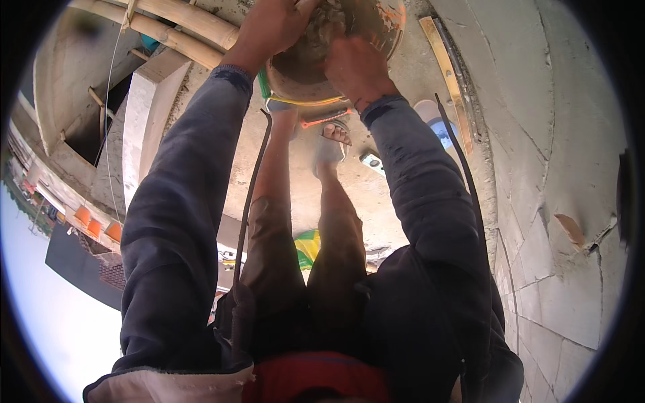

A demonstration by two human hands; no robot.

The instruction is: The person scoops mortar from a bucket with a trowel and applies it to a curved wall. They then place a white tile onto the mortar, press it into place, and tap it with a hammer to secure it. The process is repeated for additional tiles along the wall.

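Observation:
A round bucket (302, 72) of wet grey mortar with orange-stained inner wall stands above my feet at the top of the view. My left hand (272, 30) is at its upper left, fingers curled and partly out of frame; what they hold is unclear. My right hand (356, 67) reaches into the bucket from the lower right, its fingers closed on something I cannot make out in the grey mix. An orange-and-black tool (316, 121) lies just below the bucket, beside my sandalled foot (336, 138).
Bamboo poles (168, 40) and a concrete ledge (144, 114) border the left, with an opening beyond. A long wooden level-like bar (447, 74) and a small white box (371, 161) lie right of the bucket. A block wall (524, 134) runs along the right.

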